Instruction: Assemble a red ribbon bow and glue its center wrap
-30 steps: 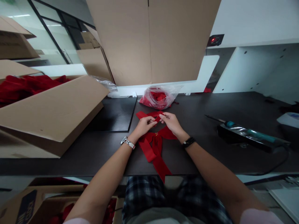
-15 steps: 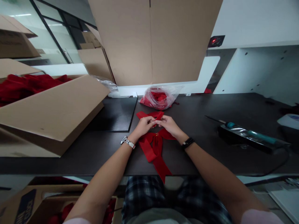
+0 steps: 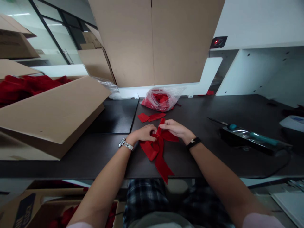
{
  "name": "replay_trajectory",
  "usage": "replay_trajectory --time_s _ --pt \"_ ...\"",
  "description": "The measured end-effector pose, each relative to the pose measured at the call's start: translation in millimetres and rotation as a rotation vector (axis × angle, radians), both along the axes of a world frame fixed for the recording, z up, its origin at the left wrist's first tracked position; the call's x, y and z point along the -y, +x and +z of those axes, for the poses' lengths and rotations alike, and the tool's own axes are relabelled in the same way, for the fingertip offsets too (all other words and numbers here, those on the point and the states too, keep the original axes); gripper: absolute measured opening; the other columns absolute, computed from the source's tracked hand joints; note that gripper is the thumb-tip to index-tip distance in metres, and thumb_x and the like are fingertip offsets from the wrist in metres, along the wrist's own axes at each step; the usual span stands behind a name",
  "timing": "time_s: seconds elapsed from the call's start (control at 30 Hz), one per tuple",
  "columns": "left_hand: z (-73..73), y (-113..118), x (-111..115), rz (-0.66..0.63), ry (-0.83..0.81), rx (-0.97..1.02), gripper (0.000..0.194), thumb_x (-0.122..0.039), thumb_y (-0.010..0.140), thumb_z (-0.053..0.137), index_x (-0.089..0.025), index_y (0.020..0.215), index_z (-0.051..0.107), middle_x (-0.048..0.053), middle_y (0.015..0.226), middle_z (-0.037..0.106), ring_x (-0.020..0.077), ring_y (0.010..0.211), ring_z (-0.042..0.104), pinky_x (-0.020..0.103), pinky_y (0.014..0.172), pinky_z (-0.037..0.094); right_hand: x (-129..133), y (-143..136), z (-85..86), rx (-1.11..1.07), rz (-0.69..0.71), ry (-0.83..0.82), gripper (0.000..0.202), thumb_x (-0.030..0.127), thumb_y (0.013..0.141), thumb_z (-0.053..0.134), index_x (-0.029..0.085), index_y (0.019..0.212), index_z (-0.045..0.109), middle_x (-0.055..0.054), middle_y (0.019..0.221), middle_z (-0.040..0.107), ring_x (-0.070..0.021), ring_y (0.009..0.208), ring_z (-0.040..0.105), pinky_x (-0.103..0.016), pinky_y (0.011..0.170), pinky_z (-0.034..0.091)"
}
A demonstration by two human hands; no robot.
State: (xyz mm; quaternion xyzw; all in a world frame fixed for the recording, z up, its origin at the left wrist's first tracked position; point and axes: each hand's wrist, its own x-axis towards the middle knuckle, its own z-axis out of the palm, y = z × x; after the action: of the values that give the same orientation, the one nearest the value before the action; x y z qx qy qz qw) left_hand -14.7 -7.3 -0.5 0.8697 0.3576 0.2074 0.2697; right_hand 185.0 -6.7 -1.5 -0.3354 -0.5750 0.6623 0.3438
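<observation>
Pinching a narrow red strip between thumb and fingers of the right hand; with the left hand curled at the middle of the red bow, cannot tell whether gripping. Can see the bow lying on the dark tabletop, one tail past the near edge. Farther out, can see flat red pieces.

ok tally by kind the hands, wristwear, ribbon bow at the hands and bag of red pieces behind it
Left hand and right hand: 2
Silver wristwatch: 1
Black bracelet: 1
Red ribbon bow: 1
Clear plastic bag of red pieces: 1
Total: 6
</observation>
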Motion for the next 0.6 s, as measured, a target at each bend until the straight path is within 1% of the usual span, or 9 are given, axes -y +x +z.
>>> replay_trajectory --time_s 0.07,0.1,0.17,0.23,0.3,0.37,0.4,0.47,0.6 --pt "-1.5 2.0 -0.7 0.026 0.036 -0.004 0.019 -0.024 0.06 0.068 -0.017 0.071 0.054 0.0 0.075 0.055 0.0141 0.069 0.048 0.025 0.066 0.037 1.5 -0.8 -0.5 0.012 0.063 -0.007 0.041 0.046 0.057 0.081 0.014 0.078 0.066 -0.005 0.08 0.067 -0.0157 0.075 0.061 -0.029 0.076 0.046" --pt "-1.4 2.9 -0.7 0.037 0.028 -0.01 0.016 -0.024 0.063 0.064 -0.017 0.073 0.053 0.0 0.075 0.054 0.0142 0.069 0.048 0.025 0.066 0.037 1.8 -1.1 -0.9 0.025 0.067 0.001 0.042 0.046 0.056 0.081 0.014 0.078 0.066 -0.004 0.08 0.067 -0.0155 0.074 0.061 -0.028 0.075 0.045" --pt "-0.4 4.0 -0.1 0.07 -0.003 0.025 0.015 -0.024 0.067 0.059 -0.017 0.077 0.05 -0.001 0.074 0.053 0.014 0.069 0.047 0.025 0.066 0.037 1.8 -1.3 -1.6 0.076 0.065 0.036 0.041 0.047 0.057 0.08 0.014 0.076 0.066 -0.003 0.076 0.066 -0.0141 0.068 0.058 -0.027 0.069 0.044" --pt "0.6 4.5 0.6 0.081 -0.04 0.08 0.016 -0.022 0.068 0.056 -0.017 0.081 0.048 -0.001 0.075 0.052 0.0136 0.069 0.047 0.025 0.067 0.038 1.2 -0.6 -1.6 0.153 0.067 0.1 0.038 0.048 0.059 0.079 0.014 0.071 0.064 0.0 0.068 0.062 -0.012 0.06 0.053 -0.025 0.06 0.04" --pt "1.0 4.6 0.9 0.065 -0.083 0.14 0.018 -0.02 0.068 0.054 -0.017 0.084 0.046 -0.002 0.077 0.05 0.0132 0.07 0.046 0.025 0.068 0.039 0.6 0.3 -1.2 0.234 0.066 0.173 0.038 0.049 0.06 0.077 0.015 0.065 0.062 0.002 0.058 0.056 -0.01 0.053 0.045 -0.024 0.052 0.034" --pt "0.7 4.7 1.2 0.038 -0.154 0.185 0.02 -0.018 0.067 0.052 -0.018 0.085 0.044 -0.003 0.077 0.047 0.0119 0.068 0.044 0.024 0.064 0.039 0.0 0.9 -0.7 0.282 0.054 0.228 0.039 0.05 0.06 0.076 0.015 0.061 0.059 0.004 0.054 0.051 -0.009 0.05 0.041 -0.023 0.049 0.029" --pt "0.6 4.9 1.5 0.03 -0.194 0.207 0.02 -0.018 0.067 0.052 -0.018 0.085 0.043 -0.003 0.075 0.046 0.011 0.066 0.043 0.022 0.061 0.038 0.0 0.9 -0.4 0.282 0.05 0.242 0.039 0.05 0.061 0.076 0.015 0.061 0.059 0.004 0.054 0.051 -0.009 0.051 0.041 -0.023 0.049 0.029" --pt "0.6 5.4 2.5 0.028 -0.283 0.251 0.02 -0.017 0.067 0.051 -0.018 0.085 0.042 -0.004 0.073 0.044 0.0092 0.062 0.041 0.02 0.056 0.036 0.3 0.4 0.3 0.243 0.057 0.238 0.039 0.05 0.062 0.075 0.015 0.065 0.061 0.003 0.059 0.056 -0.0099 0.054 0.045 -0.023 0.052 0.034" --pt "3.1 8.3 6.2 0.055 -0.509 0.362 0.021 -0.015 0.066 0.052 -0.019 0.084 0.041 -0.006 0.067 0.043 0.0068 0.054 0.04 0.017 0.049 0.032 2.6 -2.0 4.5 0.157 0.068 0.177 0.037 0.048 0.063 0.075 0.015 0.074 0.064 -0.001 0.069 0.063 -0.0135 0.062 0.054 -0.026 0.059 0.043"
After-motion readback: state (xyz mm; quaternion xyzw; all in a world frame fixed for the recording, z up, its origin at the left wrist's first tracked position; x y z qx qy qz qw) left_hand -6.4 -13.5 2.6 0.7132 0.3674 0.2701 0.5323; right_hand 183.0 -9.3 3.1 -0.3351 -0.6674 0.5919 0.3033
